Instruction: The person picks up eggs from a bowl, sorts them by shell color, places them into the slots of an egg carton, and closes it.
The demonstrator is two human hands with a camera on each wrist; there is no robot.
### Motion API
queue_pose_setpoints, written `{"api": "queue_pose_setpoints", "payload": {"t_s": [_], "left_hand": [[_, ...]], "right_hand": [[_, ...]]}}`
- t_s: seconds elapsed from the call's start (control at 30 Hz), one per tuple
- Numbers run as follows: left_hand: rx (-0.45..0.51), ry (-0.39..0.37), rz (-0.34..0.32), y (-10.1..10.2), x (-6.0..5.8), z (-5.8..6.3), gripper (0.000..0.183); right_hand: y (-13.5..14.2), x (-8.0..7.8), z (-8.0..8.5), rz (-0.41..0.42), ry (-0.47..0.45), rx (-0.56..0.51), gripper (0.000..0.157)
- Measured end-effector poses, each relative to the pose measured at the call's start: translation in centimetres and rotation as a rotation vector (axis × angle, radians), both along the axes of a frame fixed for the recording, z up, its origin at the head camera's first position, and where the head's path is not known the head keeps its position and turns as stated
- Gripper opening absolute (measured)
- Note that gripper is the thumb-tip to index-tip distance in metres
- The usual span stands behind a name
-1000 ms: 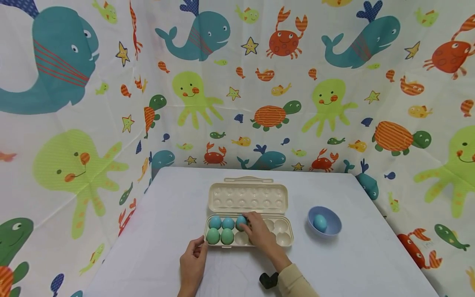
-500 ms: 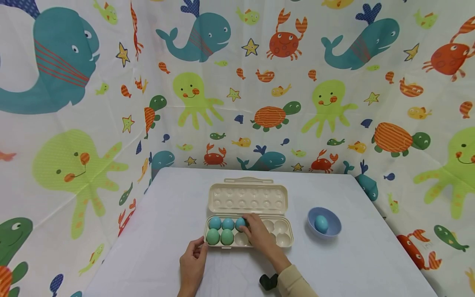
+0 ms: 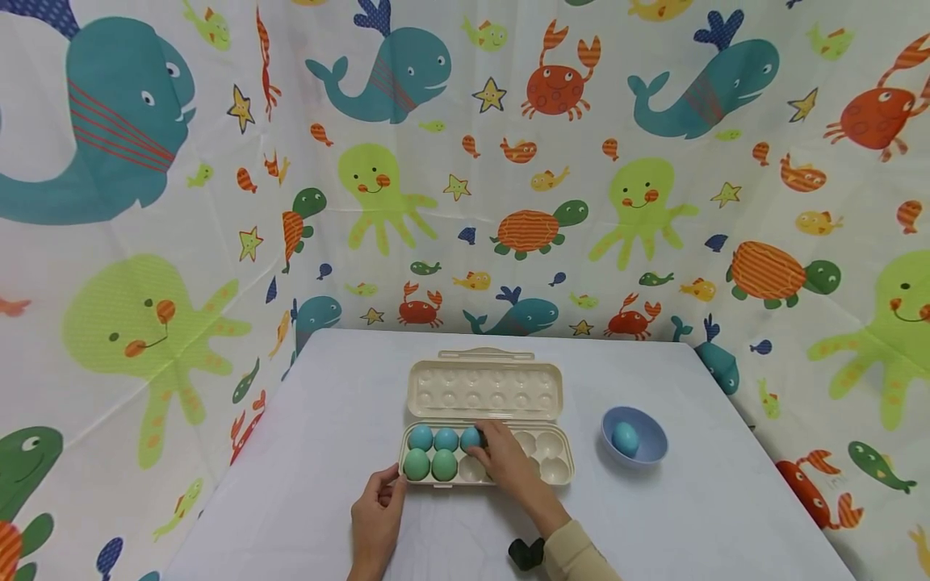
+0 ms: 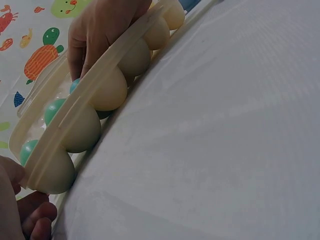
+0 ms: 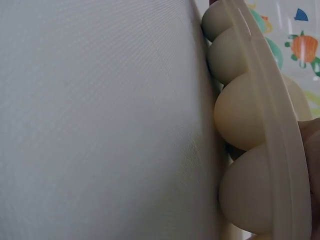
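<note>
Right grip (image 3: 501,452) is closed to a pinch, thumb and fingers on either side of the third blue egg (image 3: 471,438), at the third cup from the left in the back row. Whether that egg is fully seated cannot be told, since the fingers cover part of it. Left grip (image 3: 379,500) pinches the near left corner of the egg carton (image 4: 80,107), thumb at the rim and fingers beneath, apparently as a steady.

Filled positions: two more blue eggs (image 3: 421,436) complete the left half of the back row; two green eggs (image 3: 416,465) occupy the first two cups of the front row. Vacant positions: the third front cup and the visible cups (image 3: 555,470) at the right end. Cups beneath the right grip are hidden.

Behind the tray, the lid (image 3: 485,367) lies folded back. Right of the carton, apart from it on the tabletop (image 3: 697,492), the blue bowl (image 3: 657,453) contains one blue egg (image 3: 625,438).

Assessed progress: loading roughly half complete; the bowl egg remains outside, and closing the lid is not yet done.
</note>
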State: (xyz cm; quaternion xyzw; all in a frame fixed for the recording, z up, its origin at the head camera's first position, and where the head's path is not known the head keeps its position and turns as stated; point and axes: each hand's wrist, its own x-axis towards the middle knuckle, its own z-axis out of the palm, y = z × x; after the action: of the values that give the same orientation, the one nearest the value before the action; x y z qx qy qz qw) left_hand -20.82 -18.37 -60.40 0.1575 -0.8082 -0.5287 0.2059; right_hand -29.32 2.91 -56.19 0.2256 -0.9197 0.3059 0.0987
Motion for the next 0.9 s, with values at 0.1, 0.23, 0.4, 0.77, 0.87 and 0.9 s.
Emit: {"api": "queue_pose_setpoints", "payload": {"t_s": [0.1,0.23,0.4,0.77,0.87,0.9], "left_hand": [[-0.002,-0.006,-0.003,0.0,0.0,-0.1,0.023],[0.008,-0.009,-0.001,-0.1,0.0,-0.1,0.023],[0.009,-0.006,-0.004,0.0,0.0,-0.1,0.023],[0.003,0.021,-0.004,-0.1,0.1,0.2,0.022],[0.005,0.028,0.0,0.0,0.1,0.2,0.021],[0.003,0.028,0.002,0.1,0.1,0.2,0.021]], "right_hand": [[0.0,0.2,0.1,-0.004,0.012,0.012,0.043],[0.2,0.4,0.5,-0.021,0.028,0.041,0.047],[0.9,0.7,1.4,-0.07,0.075,0.059,0.048],[3.3,1.0,3.2,-0.107,0.198,0.06,0.045],[3.9,1.0,3.6,-0.127,0.19,0.084,0.047],[4.1,1.0,3.7,-0.139,0.181,0.099,0.047]]}}
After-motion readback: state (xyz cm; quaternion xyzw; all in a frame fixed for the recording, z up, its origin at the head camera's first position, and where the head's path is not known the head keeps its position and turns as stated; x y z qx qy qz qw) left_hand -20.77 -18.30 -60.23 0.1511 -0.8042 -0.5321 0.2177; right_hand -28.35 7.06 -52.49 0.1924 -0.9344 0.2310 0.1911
